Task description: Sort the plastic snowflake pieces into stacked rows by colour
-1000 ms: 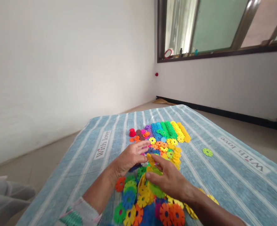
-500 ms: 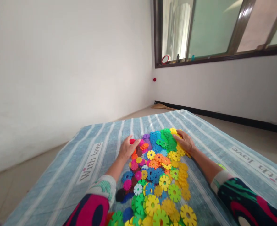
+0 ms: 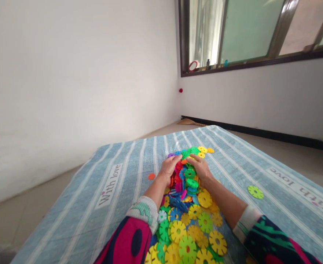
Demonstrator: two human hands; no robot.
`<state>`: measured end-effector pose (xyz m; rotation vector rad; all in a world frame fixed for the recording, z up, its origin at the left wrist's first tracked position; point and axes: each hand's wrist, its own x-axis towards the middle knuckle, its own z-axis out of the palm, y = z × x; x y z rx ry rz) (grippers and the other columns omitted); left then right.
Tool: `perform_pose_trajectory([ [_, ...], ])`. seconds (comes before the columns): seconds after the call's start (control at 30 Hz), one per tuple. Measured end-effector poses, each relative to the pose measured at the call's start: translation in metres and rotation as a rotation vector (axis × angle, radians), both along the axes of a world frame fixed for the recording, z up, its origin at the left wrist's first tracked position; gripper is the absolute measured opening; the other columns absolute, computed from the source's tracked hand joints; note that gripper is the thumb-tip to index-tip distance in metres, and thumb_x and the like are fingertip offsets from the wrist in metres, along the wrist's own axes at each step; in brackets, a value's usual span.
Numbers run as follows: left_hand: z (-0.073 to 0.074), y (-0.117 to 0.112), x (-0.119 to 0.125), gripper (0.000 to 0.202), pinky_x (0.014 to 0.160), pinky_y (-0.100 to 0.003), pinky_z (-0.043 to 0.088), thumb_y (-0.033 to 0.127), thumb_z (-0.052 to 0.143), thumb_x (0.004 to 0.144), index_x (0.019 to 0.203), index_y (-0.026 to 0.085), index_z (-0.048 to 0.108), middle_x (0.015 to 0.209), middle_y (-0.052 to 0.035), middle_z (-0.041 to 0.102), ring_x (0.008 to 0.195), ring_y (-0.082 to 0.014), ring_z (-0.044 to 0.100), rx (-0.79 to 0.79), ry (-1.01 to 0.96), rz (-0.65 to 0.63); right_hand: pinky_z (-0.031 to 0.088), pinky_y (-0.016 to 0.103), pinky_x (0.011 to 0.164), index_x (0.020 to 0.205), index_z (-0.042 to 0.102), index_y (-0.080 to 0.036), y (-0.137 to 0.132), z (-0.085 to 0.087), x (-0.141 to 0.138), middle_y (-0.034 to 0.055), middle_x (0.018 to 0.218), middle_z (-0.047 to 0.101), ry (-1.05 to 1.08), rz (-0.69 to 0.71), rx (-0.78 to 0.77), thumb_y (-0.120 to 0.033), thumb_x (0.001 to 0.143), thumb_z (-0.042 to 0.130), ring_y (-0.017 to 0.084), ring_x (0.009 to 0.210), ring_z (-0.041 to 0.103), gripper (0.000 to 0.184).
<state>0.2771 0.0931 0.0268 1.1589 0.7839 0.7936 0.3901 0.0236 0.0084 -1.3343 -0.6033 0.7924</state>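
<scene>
discs lie on cloth, some between hands

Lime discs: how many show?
3: a loose lime disc on the cloth at right; an upper lime disc and a lower lime disc in the pile's near part. More may be hidden.

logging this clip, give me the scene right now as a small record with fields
left hand: cupped at the left side of the piled discs
right hand: cupped at their right side
pile colours: red, pink, blue, green, among others
nearer the wearer: spread discs, mostly yellow and green
set apart: orange disc left of the left hand; lime disc right of the right forearm
surface: striped cloth, blue and white
background: dark-framed window
</scene>
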Motion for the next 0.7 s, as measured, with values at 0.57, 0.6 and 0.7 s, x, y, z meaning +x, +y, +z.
perform_pose_trajectory([
  [0.57, 0.083, -0.107, -0.073, 0.048, 0.089, -0.032, 0.048, 0.023, 0.063, 0.07, 0.117, 0.019, 0.066, 0.107, -0.0055, 0.072, 0.102, -0.0231, 0.064, 0.27, 0.275, -0.028, 0.047, 0.032, 0.08, 0.087, 0.072, -0.02, -0.058, 0.047, -0.07, 0.0022, 0.088, 0.07, 0.133, 0.21, 0.246, -0.041, 0.07, 0.071, 0.021, 0.088, 0.061, 0.027],
  [0.6, 0.082, -0.116, -0.079, 0.051, 0.088, -0.033, 0.049, 0.024, 0.063, 0.07, 0.122, 0.019, 0.063, 0.11, -0.0062, 0.071, 0.102, -0.0233, 0.064, 0.237, 0.29, -0.046, 0.047, 0.032, 0.078, 0.086, 0.072, -0.02, -0.06, 0.047, -0.071, 0.0022, 0.086, 0.07, 0.068, 0.248, 0.231, -0.042, 0.072, 0.068, 0.02, 0.086, 0.061, 0.025],
  [0.7, 0.071, -0.132, -0.092, 0.061, 0.083, -0.037, 0.052, 0.034, 0.063, 0.072, 0.132, 0.022, 0.055, 0.122, -0.0085, 0.066, 0.104, -0.0263, 0.064, 0.167, 0.388, -0.067, 0.047, 0.035, 0.08, 0.084, 0.072, -0.02, -0.059, 0.045, -0.068, 0.0036, 0.085, 0.069, -0.323, 0.336, 0.237, -0.042, 0.081, 0.061, 0.021, 0.085, 0.062, 0.024],
])
